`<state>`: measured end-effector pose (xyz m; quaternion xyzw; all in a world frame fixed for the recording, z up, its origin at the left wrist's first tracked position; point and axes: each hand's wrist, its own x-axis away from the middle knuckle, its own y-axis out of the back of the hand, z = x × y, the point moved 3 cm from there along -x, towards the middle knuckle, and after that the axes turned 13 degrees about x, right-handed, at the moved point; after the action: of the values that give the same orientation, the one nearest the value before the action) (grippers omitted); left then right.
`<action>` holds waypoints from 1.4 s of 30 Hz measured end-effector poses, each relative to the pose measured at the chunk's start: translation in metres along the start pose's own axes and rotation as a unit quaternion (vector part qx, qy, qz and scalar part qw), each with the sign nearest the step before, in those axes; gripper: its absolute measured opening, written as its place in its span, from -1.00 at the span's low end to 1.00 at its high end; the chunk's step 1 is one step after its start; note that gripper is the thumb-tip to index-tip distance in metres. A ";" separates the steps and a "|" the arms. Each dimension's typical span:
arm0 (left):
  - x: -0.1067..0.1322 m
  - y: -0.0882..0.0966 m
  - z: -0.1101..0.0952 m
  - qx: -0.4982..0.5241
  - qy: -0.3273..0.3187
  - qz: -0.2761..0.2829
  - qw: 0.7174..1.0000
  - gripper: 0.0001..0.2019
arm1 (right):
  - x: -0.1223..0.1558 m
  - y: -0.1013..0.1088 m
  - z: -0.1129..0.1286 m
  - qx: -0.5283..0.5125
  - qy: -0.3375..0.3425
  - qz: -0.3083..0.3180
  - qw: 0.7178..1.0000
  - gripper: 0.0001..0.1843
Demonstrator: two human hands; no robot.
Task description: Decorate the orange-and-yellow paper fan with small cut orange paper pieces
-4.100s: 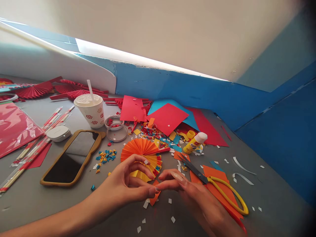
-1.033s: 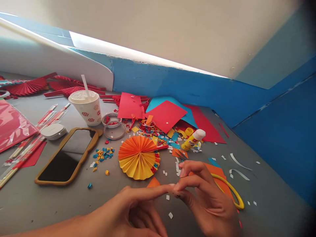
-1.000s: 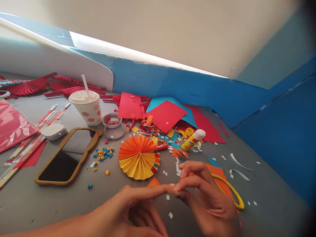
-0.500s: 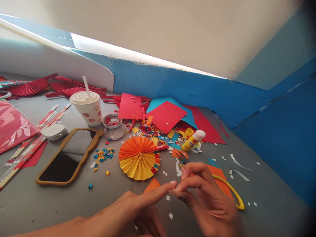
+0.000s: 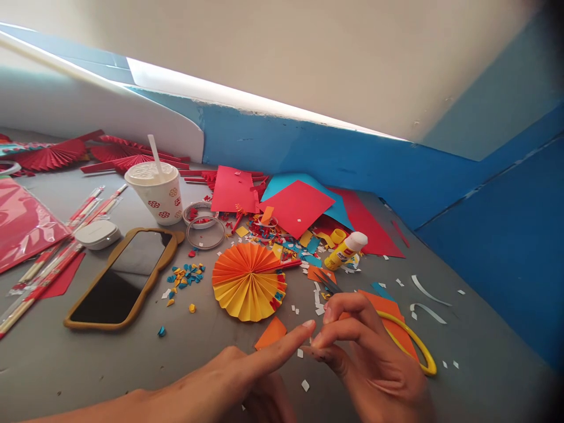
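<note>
Orange-yellow paper fan [image 5: 249, 282] lies beyond the left fingers [image 5: 282, 351].

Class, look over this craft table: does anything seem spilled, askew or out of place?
Yes: paper scraps lie strewn beyond the paper fan, looking spilled, and one blue paper piece sits stray, apart from the small pile.

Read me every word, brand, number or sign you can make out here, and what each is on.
No text here is clear enough to quote.
Glue stick: print too small and blurred.
White cup: red emblems; any lettering too small.
White case: faint marking, unreadable.
</note>
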<state>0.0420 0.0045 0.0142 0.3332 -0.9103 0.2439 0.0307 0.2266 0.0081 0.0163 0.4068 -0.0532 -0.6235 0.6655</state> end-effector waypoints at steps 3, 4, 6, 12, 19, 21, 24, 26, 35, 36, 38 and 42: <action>-0.004 0.000 0.005 0.014 0.005 0.003 1.000 -0.11 | 0.000 0.000 0.000 0.000 0.005 0.002 1.000 -0.79; -0.004 0.000 0.008 0.019 0.007 0.005 1.000 -0.10 | -0.001 0.000 -0.001 0.004 0.013 0.003 1.000 -0.79; -0.004 0.001 0.013 0.028 0.018 0.002 0.999 -0.05 | -0.002 0.000 0.000 0.016 0.030 0.002 0.999 -0.79; -0.003 0.011 0.017 0.074 0.016 -0.073 0.994 -0.05 | -0.003 0.002 0.003 0.006 0.038 0.005 0.999 -0.87; -0.012 0.030 0.005 0.109 -0.001 -0.184 0.977 -0.73 | -0.009 -0.008 -0.007 -0.243 -0.129 0.197 0.941 -0.54; -0.011 0.033 0.004 0.127 -0.002 -0.191 0.973 -0.75 | -0.010 -0.011 -0.009 -0.270 -0.157 0.238 0.920 -0.49; -0.010 0.035 0.004 0.145 -0.003 -0.193 0.970 -0.79 | -0.010 -0.013 -0.009 -0.284 -0.175 0.274 0.902 -0.46; -0.010 0.035 0.003 0.139 -0.002 -0.189 0.972 -0.77 | -0.009 -0.013 -0.009 -0.289 -0.174 0.276 0.900 -0.45; -0.010 0.035 0.005 0.127 -0.003 -0.171 0.977 -0.72 | -0.005 -0.021 -0.010 -0.378 -0.220 0.298 0.849 -0.42; -0.010 0.035 0.006 0.135 0.001 -0.172 0.976 -0.72 | -0.005 -0.022 -0.010 -0.387 -0.245 0.295 0.839 -0.41; -0.010 0.036 0.008 0.152 0.007 -0.176 0.973 -0.72 | -0.006 -0.021 -0.009 -0.398 -0.294 0.286 0.821 -0.38; -0.011 0.036 0.007 0.170 0.012 -0.178 0.969 -0.75 | -0.007 -0.020 -0.008 -0.403 -0.321 0.282 0.809 -0.39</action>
<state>0.0283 0.0313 -0.0101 0.4870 -0.7811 0.3900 0.0272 0.2144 0.0202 0.0018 -0.1542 -0.1204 -0.4695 0.8610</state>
